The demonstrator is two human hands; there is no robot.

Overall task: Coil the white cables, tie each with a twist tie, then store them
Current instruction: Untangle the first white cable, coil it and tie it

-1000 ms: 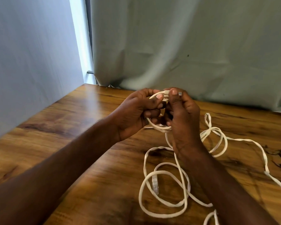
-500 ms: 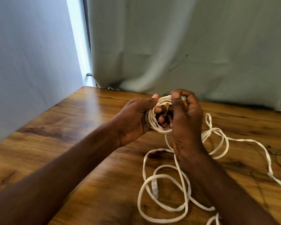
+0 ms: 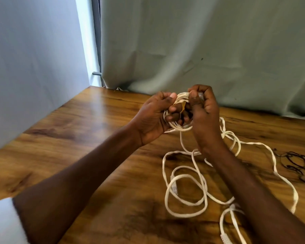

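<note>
Above a glossy wooden table [image 3: 95,138] backed by a grey-green curtain [image 3: 201,41], left hand [image 3: 153,120] and right hand [image 3: 204,117] both pinch a small white cable coil [image 3: 179,126]; loose cable [image 3: 185,176] sprawls below.

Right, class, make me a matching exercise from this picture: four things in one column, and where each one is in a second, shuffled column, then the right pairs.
Things:
1. small cable coil
2. loose cable
3. black ties
4. curtain

Places:
A. hanging behind the table
B. lying in loops on the table, near the person
C. held up between the left hand and right hand
D. on the table at the right edge

Pairs: 1-C, 2-B, 3-D, 4-A
</note>
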